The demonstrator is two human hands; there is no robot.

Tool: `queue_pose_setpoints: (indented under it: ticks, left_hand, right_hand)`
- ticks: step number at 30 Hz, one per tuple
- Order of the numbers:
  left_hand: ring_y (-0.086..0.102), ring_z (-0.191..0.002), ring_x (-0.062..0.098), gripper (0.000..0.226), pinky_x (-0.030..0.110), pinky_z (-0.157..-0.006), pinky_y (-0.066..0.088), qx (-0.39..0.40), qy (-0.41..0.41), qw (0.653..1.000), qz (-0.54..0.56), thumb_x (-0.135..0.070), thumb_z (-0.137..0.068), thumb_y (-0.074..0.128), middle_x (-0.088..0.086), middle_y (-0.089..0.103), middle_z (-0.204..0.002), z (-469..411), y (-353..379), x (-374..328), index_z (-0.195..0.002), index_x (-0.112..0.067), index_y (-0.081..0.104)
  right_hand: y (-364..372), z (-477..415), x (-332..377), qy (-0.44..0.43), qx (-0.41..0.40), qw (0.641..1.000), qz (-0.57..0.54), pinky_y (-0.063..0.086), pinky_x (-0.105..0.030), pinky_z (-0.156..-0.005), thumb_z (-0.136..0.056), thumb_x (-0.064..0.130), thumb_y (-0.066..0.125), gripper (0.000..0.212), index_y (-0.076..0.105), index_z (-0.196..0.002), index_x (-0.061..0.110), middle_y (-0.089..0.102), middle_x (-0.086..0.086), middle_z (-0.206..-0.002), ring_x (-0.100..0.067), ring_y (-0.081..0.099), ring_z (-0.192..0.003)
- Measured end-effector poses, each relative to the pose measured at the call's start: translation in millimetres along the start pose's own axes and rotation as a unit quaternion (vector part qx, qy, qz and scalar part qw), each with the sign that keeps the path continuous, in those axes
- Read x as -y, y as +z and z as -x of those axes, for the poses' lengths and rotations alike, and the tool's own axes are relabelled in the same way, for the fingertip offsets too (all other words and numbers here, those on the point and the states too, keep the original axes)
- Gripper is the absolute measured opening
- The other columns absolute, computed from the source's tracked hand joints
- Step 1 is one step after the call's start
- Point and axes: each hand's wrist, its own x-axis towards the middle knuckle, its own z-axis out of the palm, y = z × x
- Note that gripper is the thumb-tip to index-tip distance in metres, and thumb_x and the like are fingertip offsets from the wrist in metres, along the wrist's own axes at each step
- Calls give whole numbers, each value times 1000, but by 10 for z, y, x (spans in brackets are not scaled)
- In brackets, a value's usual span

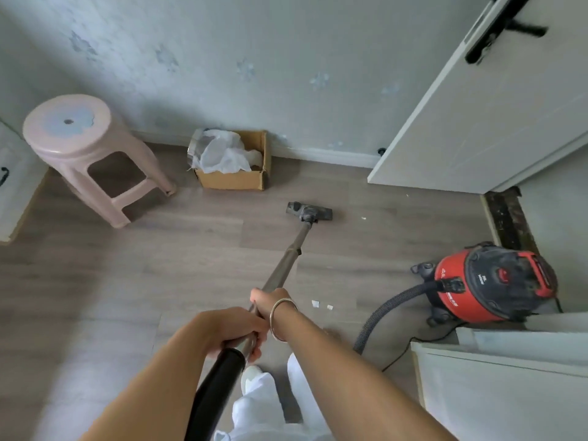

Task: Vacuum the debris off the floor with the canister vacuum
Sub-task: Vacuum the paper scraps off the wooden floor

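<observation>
Head view: sweeping, left grip [229, 332] and right grip [270, 300] clasping wand [283, 265].
Next, likely swing floor head [310, 211] onto scrap [362, 218] beside it.

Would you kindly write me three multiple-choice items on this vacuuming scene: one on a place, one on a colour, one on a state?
1. Where does the cardboard box stand?
A) on the floor against the wall
B) in the doorway
C) behind the person

2. What colour is the canister vacuum?
A) blue and white
B) red and black
C) all yellow

3. How is the wand held?
A) lying loose
B) leaning, untouched
C) gripped by two hands

Answers:
1 A: its back edge sits at the foot of the wall.
2 B: the drum is red and the top is black.
3 C: the left hand and the right hand both curl round it.
</observation>
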Motion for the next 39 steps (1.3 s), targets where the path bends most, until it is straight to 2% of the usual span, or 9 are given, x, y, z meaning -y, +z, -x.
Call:
queue_pose_setpoints:
  ticks: [3,7,10,13,17,25,31,34,39]
  left_hand:
    - [51,-39,19,14,21,-40,45,15,6,999,-36,4,-84,46,12,51,-56,-167,226,-350,-73,-4,48]
    - [54,-44,20,9,24,-44,47,24,9,997,-77,4,-80,49,13,52,-63,-407,523,-744,-84,-4,47]
    - [56,-46,20,10,25,-47,48,23,2,994,-104,2,-78,51,13,53,-65,-572,774,-1031,-84,-5,48]
    - [57,-45,19,9,25,-46,49,12,-6,992,-124,1,-77,52,14,54,-68,-749,967,-1292,-84,-5,50]
    - [59,-50,21,9,29,-55,51,9,-29,991,-131,1,-74,54,15,57,-69,-991,1185,-1577,-82,-3,52]
    - [59,-50,20,14,30,-57,52,8,-50,991,-121,2,-75,54,14,59,-68,-1248,1423,-1934,-87,-3,52]
    - [59,-51,22,25,32,-59,51,0,-49,990,-130,0,-67,54,16,58,-72,-1343,1329,-1965,-92,-4,49]
    - [58,-48,21,24,30,-54,50,-8,-39,990,-133,0,-69,55,16,56,-74,-1346,1196,-2038,-92,-5,50]
    - [58,-46,21,17,28,-52,48,0,-31,985,-167,2,-67,53,14,56,-64,-1384,1058,-2340,-83,-3,50]
  right_hand:
    - [-374,-148,48,7,-18,999,-36,42,-27,-69,-79,30,57,52,54,-124,4,64,-15,-120,-26,56,-86]
    - [-868,-345,81,18,-38,997,-66,46,-29,-70,-76,30,56,52,55,-121,5,64,-14,-118,-28,62,-96]
    - [-1280,-509,95,24,-36,997,-66,43,-26,-66,-80,31,56,49,54,-121,5,64,-12,-117,-26,59,-88]
    - [-1636,-652,128,29,-14,998,-63,38,-21,-49,-84,31,54,44,56,-120,6,63,-9,-104,-20,57,-72]
    - [-2016,-844,181,42,1,998,-56,41,-23,-56,-83,32,55,34,57,-108,10,60,-7,-96,-23,57,-83]
    - [-2513,-1107,280,69,42,995,-65,36,-12,-34,-89,24,55,13,51,-90,11,52,-2,-71,-10,50,-56]
    - [-2435,-1209,366,103,59,987,-107,44,-19,-42,-90,21,56,17,50,-100,9,54,-3,-73,-11,53,-58]
    - [-2332,-1281,509,134,61,980,-130,54,-25,-60,-90,27,55,23,51,-104,10,58,-4,-83,-15,57,-67]
    - [-2269,-1321,777,119,5,980,-161,49,-29,-70,-85,31,52,41,58,-119,7,63,-8,-96,-24,60,-83]
